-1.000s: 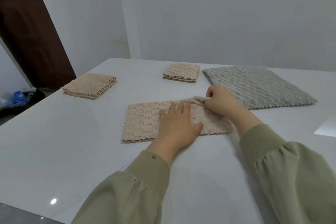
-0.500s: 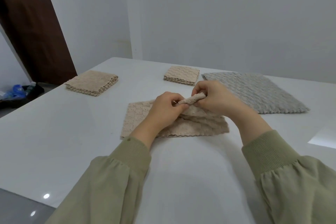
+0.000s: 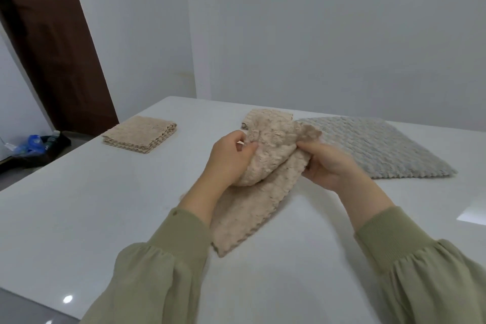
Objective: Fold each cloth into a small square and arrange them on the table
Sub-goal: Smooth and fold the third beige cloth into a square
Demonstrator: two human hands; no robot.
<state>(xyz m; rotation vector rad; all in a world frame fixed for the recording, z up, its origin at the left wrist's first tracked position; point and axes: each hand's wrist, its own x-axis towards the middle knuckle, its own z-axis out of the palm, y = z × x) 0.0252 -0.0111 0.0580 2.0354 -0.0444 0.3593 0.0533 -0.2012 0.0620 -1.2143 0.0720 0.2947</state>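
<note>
A beige textured cloth (image 3: 265,179) is lifted off the white table (image 3: 92,205) at its far end, while its near corner still lies on the surface. My left hand (image 3: 228,160) grips the bunched upper left part. At the upper right edge, my right hand (image 3: 326,166) pinches the same cloth. Two folded beige squares lie farther off, one at the left (image 3: 139,134) and one at the back (image 3: 271,117), partly hidden behind the lifted cloth. A grey cloth (image 3: 373,147) lies spread flat at the right.
A dark brown door (image 3: 52,42) stands at the left beside the white wall. On the floor at the far left sits a dark bag with blue plastic bottles (image 3: 31,144). The table's near left corner (image 3: 39,297) is in view.
The half-folded beige cloth lay flat under my left palm a second ago. Both hands have since taken hold of it and raised it, so it now hangs bunched and skewed.
</note>
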